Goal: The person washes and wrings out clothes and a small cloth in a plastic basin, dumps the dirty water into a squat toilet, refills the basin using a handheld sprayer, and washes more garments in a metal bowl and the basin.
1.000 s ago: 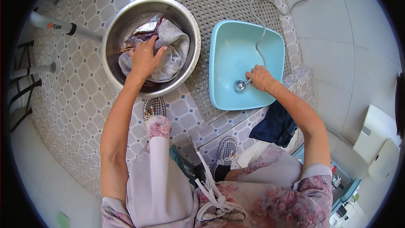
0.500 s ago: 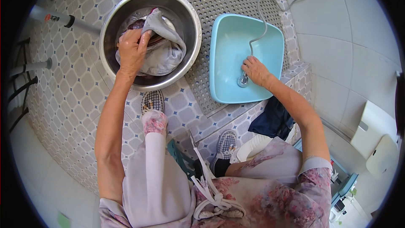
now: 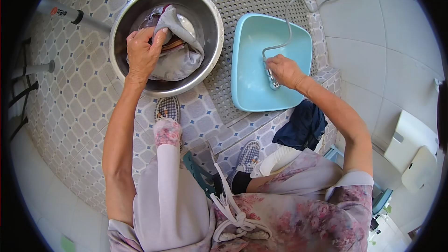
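Observation:
A round steel basin (image 3: 212, 46) holds a wet grey cloth (image 3: 179, 63) with dark and red parts. My left hand (image 3: 143, 52) is closed on the cloth's edge at the basin's left side. Inside the light blue tub (image 3: 249, 77) to the right, my right hand (image 3: 284, 70) grips a chrome shower head (image 3: 273, 82), which points down toward the tub bottom. A grey hose (image 3: 290, 23) runs from it over the tub's far rim.
A perforated grey mat (image 3: 224, 93) lies beneath the tub. Dark blue cloth (image 3: 301, 128) lies below the tub, near my right knee. A grey pole (image 3: 95, 21) reaches the basin from the left. White folding seat panels (image 3: 405, 135) are at the right.
My left hand has gone from lying spread on the cloth to gripping it and has lifted its edge. My right hand has shifted slightly up and left, and the shower head has turned.

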`<state>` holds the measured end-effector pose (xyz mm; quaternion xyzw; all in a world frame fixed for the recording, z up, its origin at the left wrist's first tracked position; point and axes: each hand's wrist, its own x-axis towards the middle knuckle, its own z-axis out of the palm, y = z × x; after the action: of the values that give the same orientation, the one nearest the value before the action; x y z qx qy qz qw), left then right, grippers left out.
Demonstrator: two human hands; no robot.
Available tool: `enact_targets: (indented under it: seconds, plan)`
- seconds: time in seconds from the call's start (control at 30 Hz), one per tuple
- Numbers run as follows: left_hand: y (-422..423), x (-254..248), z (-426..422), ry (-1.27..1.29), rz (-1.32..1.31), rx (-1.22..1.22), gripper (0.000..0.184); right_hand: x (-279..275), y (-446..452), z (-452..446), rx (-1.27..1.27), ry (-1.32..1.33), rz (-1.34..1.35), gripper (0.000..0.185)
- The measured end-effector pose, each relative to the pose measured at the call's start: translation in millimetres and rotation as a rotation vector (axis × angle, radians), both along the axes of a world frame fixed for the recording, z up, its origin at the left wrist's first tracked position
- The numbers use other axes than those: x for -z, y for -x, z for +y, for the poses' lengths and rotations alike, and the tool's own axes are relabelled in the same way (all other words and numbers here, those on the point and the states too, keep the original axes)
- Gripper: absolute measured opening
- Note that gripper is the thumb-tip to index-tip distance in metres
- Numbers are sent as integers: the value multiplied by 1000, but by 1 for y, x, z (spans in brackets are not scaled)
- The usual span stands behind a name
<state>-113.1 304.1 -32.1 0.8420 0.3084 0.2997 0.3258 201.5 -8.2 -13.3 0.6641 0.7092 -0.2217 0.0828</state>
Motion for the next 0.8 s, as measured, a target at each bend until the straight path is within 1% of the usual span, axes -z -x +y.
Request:
enact_targets:
  seconds: [0.1, 0.17, 0.2, 0.23, 0.3, 0.4, 0.43, 0.5, 0.53, 0.63, 0.67, 0.77, 0.8]
  plan:
    - [-5, -18, -4, 57, -135, -13, 22, -43, 26, 55, 169, -235, 82, 20]
    - [-7, -31, -8, 127, -190, -23, 20, -68, 56, 96, 333, -364, 269, 21]
    - [-9, -39, -8, 158, -217, -27, 19, -72, 70, 112, 416, -432, 364, 21]
    - [-12, -54, -11, 316, -250, -50, 18, -69, 83, 125, 478, -412, 446, 27]
    - [-12, -87, -19, 614, -318, -98, 18, -65, 104, 154, 588, -381, 621, 42]
    - [-13, -117, -14, 729, -656, -58, 19, -35, 135, 181, 645, -399, 797, 75]
    - [-12, -126, -11, 790, -760, -52, 19, -22, 139, 191, 597, -302, 841, 97]
    - [-6, -144, -4, 800, -818, -19, 21, -7, 158, 195, 856, -156, 1282, 96]
    - [-3, -153, -4, 810, -846, 3, 22, 4, 163, 202, 855, -134, 1468, 100]
    - [1, -175, -11, 882, -981, 95, 25, 19, 158, 216, 691, -323, 1275, 104]
    - [6, -176, -10, 927, -1061, 187, 25, 23, 159, 217, 779, -335, 1224, 103]
    - [10, -195, -13, 897, -1131, 290, 27, 23, 164, 225, 981, -112, 1708, 97]
    - [11, -195, -11, 906, -1135, 320, 29, 10, 167, 225, 1122, -70, 1802, 78]
